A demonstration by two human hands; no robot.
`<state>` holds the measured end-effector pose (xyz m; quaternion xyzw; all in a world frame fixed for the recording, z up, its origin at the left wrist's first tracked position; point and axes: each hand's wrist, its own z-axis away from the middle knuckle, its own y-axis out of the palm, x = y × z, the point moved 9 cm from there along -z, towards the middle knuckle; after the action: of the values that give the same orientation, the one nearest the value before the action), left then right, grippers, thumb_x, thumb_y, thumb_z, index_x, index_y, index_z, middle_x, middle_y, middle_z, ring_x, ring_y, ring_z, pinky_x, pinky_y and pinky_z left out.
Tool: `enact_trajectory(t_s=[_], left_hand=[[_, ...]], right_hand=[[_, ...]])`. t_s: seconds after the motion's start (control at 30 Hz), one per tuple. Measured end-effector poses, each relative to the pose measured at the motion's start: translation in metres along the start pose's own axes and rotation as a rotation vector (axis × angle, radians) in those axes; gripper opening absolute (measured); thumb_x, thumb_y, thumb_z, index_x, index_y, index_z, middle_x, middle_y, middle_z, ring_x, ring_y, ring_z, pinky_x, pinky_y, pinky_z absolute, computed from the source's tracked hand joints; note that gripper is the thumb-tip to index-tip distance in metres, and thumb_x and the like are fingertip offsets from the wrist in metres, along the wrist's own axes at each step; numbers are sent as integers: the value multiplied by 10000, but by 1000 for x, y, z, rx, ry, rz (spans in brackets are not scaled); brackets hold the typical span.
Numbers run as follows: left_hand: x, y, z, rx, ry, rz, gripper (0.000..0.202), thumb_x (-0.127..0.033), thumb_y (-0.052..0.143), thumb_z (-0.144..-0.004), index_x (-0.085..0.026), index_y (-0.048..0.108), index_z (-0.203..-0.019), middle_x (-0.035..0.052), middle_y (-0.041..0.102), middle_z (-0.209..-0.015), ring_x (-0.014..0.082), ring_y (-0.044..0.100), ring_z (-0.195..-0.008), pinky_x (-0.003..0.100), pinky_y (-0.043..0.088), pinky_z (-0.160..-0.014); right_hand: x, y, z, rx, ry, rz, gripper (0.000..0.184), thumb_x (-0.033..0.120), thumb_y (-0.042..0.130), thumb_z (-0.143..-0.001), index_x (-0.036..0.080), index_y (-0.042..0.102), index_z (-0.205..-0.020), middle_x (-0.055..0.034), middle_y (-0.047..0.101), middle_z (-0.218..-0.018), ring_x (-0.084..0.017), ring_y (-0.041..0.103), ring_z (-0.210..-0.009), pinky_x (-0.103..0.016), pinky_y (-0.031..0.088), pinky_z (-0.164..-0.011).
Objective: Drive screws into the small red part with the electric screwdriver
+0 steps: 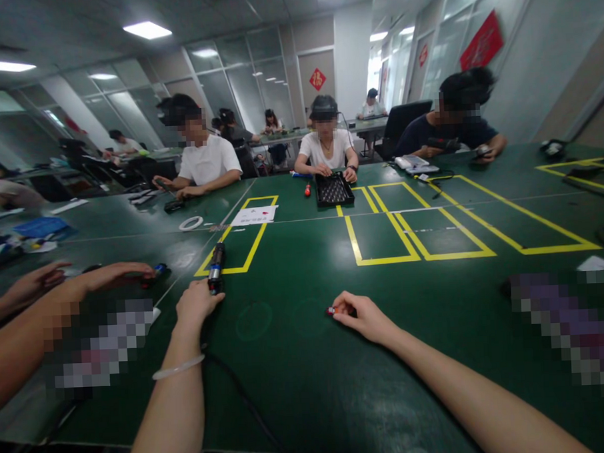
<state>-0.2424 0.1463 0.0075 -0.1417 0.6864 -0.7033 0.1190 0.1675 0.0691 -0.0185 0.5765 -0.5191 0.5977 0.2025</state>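
Observation:
My left hand [196, 301] is closed around the near end of a black and silver cylindrical tool [216, 267], which lies along the table and points away from me. The fingers partly hide its near end. A black cable [239, 383] runs from beside my left wrist toward the table's front edge; where it joins is hidden. Further right, my right hand [363, 314] pinches a small red and white piece [331, 311] between thumb and fingertips, low over the green tabletop [288, 360]. The piece is too small to name.
At left, a co-worker's hand [118, 274] reaches to a blue and black tool [158, 273]. Yellow tape outlines [383, 259] mark the table. Across from me, a person handles a black tray [334, 190]. A white sheet [255, 216] and a white ring [190, 223] lie further off.

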Motion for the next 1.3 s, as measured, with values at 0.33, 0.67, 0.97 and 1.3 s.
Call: enact_trajectory(t_s=[0.33, 0.67, 0.97, 1.3], left_hand=[[-98, -7, 44, -32, 277, 3, 557, -444, 578, -782, -179, 505, -1266, 141, 548, -1248, 278, 590, -1049, 345, 478, -832], [-220, -7, 130, 0, 742, 206, 620, -383, 613, -780, -212, 424, -1345, 94, 482, -1329, 248, 499, -1143, 347, 423, -952], [-257, -5, 178, 89, 976, 315, 621, -323, 612, -768, -250, 399, -1346, 56, 458, -1351, 235, 467, -1147, 353, 427, -962], [-262, -9, 192, 56, 1011, 288, 631, -313, 589, -802, -241, 338, -1376, 60, 440, -1374, 225, 450, -1171, 359, 422, -990]], right_hand=[[4, 0, 0, 1, 5, 8, 97, 251, 604, -858, 167, 593, -906, 4, 600, -748, -119, 538, -657, -220, 410, -615], [1, -2, -1, -34, -1, 72, 99, 253, 614, -847, 178, 557, -877, 25, 564, -690, -116, 523, -606, -216, 402, -581], [3, -3, -2, -81, -18, 340, 137, 219, 655, -807, 187, 523, -791, 30, 569, -674, -127, 507, -611, -228, 357, -602], [1, 3, -3, -65, -66, 345, 108, 185, 625, -834, 189, 527, -790, 46, 529, -641, -116, 489, -580, -206, 350, -578]])
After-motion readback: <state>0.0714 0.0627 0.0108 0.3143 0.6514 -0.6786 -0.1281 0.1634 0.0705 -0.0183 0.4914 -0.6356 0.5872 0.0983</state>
